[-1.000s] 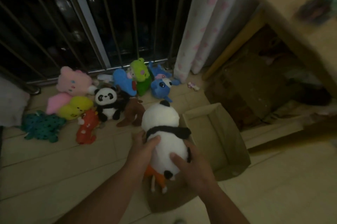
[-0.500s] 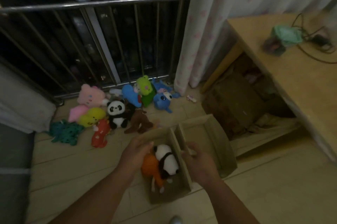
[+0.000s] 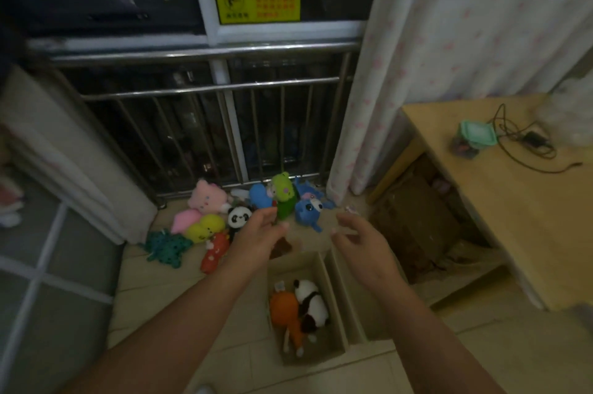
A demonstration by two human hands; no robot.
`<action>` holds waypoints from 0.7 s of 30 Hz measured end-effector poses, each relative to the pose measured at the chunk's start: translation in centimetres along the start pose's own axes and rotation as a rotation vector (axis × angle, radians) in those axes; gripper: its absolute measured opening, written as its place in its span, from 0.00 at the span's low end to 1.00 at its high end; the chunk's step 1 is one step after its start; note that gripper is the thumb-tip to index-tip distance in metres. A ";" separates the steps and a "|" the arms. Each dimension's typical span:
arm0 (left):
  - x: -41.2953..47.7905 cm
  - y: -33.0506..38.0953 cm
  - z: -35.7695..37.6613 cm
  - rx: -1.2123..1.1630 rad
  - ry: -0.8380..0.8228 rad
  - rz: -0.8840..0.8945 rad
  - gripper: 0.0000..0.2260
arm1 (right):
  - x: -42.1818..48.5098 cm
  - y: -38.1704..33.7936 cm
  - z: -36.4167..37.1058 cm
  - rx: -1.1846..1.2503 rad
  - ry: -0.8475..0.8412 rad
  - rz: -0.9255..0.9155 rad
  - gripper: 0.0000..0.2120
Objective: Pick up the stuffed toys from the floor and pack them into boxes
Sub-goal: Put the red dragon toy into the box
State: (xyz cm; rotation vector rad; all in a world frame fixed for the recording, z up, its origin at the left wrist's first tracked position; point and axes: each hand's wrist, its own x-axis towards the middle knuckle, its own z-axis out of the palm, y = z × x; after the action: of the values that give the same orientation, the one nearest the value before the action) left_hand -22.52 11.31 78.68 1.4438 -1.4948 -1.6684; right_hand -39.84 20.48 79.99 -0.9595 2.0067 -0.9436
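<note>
A panda toy (image 3: 311,305) and an orange toy (image 3: 287,313) lie inside the left cardboard box (image 3: 333,352). A second box (image 3: 354,313) stands right beside it. Several stuffed toys sit on the floor by the railing: a pink one (image 3: 207,197), a yellow one (image 3: 205,228), a small panda (image 3: 239,217), a red one (image 3: 216,250), a teal one (image 3: 167,247), a green one (image 3: 284,193) and a blue one (image 3: 306,209). My left hand (image 3: 260,236) and my right hand (image 3: 362,242) hover above the boxes, fingers relaxed, holding nothing.
A metal railing (image 3: 205,88) and dark window stand behind the toys. A curtain (image 3: 417,72) hangs at the right. A wooden desk (image 3: 513,201) with a cable and a green-lidded container (image 3: 475,136) is at the right. A tiled mat (image 3: 48,281) lies at the left.
Both hands let go of the panda toy, which now lies in the left box, and rose away from it toward the toy pile. The view lifted higher.
</note>
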 end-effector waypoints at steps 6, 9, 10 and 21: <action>-3.3 3.3 -2.8 -0.001 0.091 0.110 0.15 | -2.1 -5.0 -0.7 0.014 0.011 -0.156 0.18; -4.6 5.0 -4.4 0.029 0.147 0.155 0.15 | -2.3 -7.2 -0.7 -0.012 -0.020 -0.245 0.14; -4.9 5.3 -4.9 0.017 0.149 0.149 0.15 | -2.3 -7.8 -0.7 -0.016 -0.025 -0.265 0.14; -5.6 5.3 -12.1 -0.045 0.341 0.168 0.15 | 0.0 -12.7 4.3 -0.042 -0.125 -0.367 0.20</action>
State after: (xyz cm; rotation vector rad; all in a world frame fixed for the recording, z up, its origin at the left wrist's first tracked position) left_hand -11.31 9.53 87.45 1.4486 -1.3379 -1.2739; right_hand -32.30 13.34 88.51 -1.4078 1.7847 -1.0068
